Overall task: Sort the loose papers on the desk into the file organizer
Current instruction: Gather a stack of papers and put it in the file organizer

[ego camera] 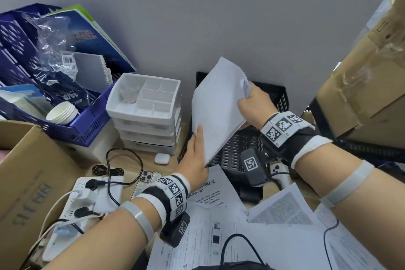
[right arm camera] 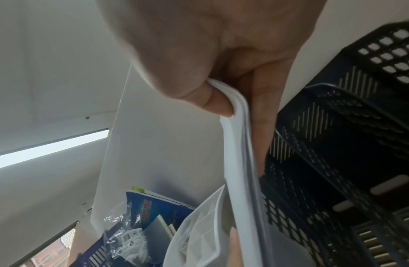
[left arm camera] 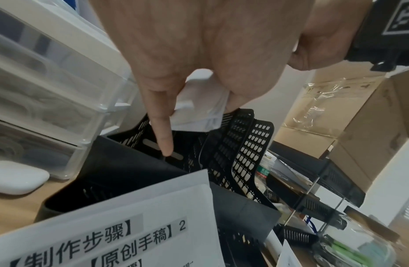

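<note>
While both hands are gripping the thin white paper stack (ego camera: 219,103), right hand (ego camera: 255,105) pinching above, left hand (ego camera: 194,155) below, its long axis is tilting over the black perforated plastic file organizer (ego camera: 271,98) directly behind.

A paper stack (ego camera: 219,103) is held between both hands above the file organizer (ego camera: 241,144); loose papers (ego camera: 219,226) are spread below the wrists; a drawer unit (ego camera: 145,112) is positioned left of the left hand (ego camera: 194,160).

Both forearms reach forward, each wrist wrapped in a band with black-and-white markers. The left hand (ego camera: 194,160) is raised, thumb up along the near lower edge of a sheaf of papers (ego camera: 219,103); the left wrist view shows its index finger straight and pointing down. The right hand (ego camera: 255,105) pinches the sheaf's far edge between thumb and curled fingers (right arm camera: 262,112).
</note>
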